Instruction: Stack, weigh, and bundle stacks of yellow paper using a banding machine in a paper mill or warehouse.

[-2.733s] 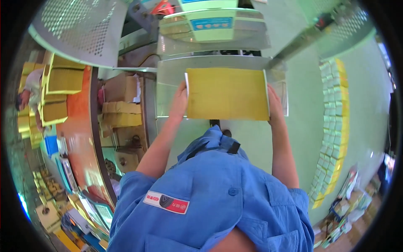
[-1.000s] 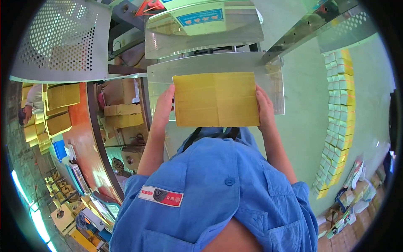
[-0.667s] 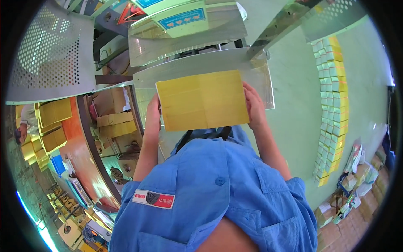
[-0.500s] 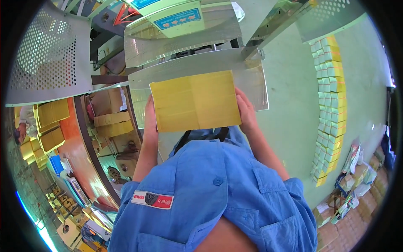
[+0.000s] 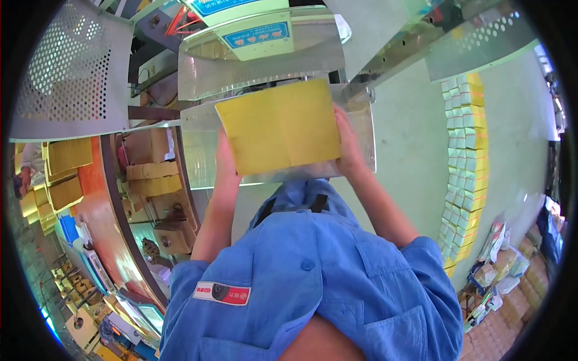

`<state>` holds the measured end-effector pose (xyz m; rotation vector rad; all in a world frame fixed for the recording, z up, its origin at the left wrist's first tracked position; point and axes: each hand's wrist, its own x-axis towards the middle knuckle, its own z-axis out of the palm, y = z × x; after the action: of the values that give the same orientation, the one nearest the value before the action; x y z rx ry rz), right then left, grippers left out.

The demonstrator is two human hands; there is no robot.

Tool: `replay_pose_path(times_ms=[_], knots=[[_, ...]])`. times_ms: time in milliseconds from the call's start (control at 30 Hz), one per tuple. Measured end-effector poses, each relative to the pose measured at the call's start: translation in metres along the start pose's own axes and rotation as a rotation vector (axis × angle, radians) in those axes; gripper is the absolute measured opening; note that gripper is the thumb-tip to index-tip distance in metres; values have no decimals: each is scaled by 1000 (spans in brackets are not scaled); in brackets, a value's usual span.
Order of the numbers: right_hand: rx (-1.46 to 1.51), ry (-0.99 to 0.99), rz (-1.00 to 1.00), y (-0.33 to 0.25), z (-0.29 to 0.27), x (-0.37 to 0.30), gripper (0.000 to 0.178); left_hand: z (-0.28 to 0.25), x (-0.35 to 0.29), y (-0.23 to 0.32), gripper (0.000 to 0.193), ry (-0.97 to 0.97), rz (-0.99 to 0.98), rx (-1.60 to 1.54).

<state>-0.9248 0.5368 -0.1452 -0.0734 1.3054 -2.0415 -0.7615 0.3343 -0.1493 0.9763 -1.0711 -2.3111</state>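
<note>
A yellow rectangular piece of paper or card (image 5: 282, 129) with a faint middle crease spans both my hands, tilted with its right side farther away. My left hand (image 5: 227, 161) grips its left edge. On the right edge my right hand (image 5: 349, 144) is closed, thumb side up along it. Most fingers are hidden behind the piece. Whether it is one sheet or a stack, I cannot tell. Beneath and behind it is a shiny metal tray (image 5: 198, 150) of a machine, with a curved metal cover (image 5: 313, 51) beyond.
A perforated metal panel (image 5: 66, 78) stands at far left. Below it is a reddish-brown tabletop (image 5: 114, 222) with yellow piles (image 5: 65, 194) beside it. Banded yellow-and-white bundles (image 5: 466, 150) line the floor at right. A metal arm (image 5: 391, 57) slants at upper right.
Both hands have moved the yellow piece farther from my body, up toward the metal cover, and tilted it slightly more. The view has shifted a little.
</note>
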Motion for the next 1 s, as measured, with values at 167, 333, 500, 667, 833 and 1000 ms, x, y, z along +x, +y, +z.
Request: replay_pose_path(times_ms=[167, 333, 500, 667, 833, 1000], knots=[[-39, -38, -72, -34, 1, 57, 43, 33, 59, 19, 45, -44, 1, -84], [52, 127, -25, -23, 9, 77, 39, 36, 101, 16, 40, -150, -6, -95], [101, 156, -32, -27, 16, 80, 34, 30, 110, 28, 42, -274, 14, -40], [55, 121, -10, -49, 41, 74, 27, 29, 105, 31, 45, -140, -27, 51], [124, 206, 84, -43, 33, 79, 31, 36, 107, 26, 46, -114, -37, 54], [56, 240, 35, -39, 32, 78, 40, 37, 102, 25, 45, -124, -55, 22]])
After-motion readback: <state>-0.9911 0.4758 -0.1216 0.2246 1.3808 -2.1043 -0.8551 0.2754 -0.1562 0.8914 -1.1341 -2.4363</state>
